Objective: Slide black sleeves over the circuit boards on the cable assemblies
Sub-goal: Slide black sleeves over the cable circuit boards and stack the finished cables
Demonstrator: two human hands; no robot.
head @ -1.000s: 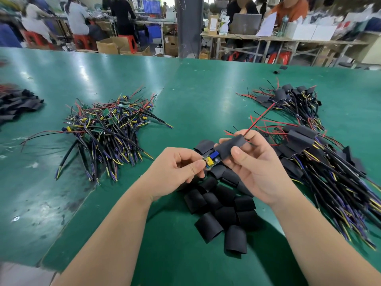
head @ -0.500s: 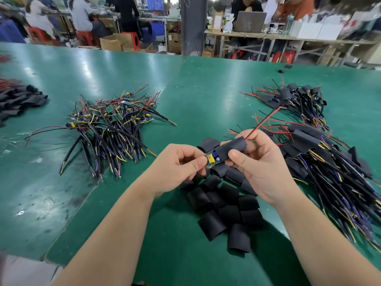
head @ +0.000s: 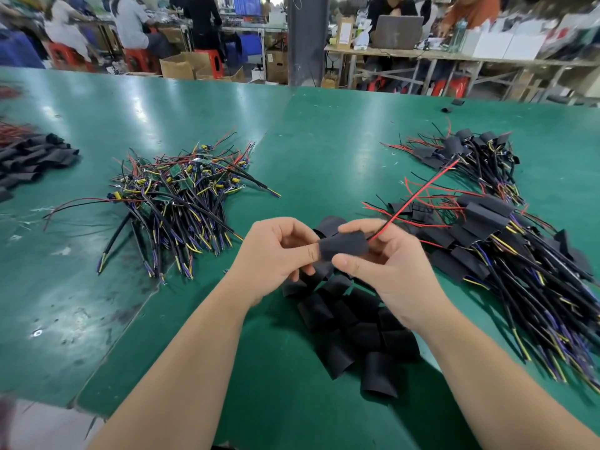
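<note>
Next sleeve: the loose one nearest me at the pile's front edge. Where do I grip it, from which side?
Pinch the nearest sleeve by its near end, across its flattened faces, coming down from your side. That end lies free on the green mat; its far end butts the sleeve pile, so it should probably lift out alone.

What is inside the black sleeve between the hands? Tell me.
Red and black wires leave the sleeve at its right end. The inside is hidden by its wall, the left hand and right hand; no board shows.
</note>
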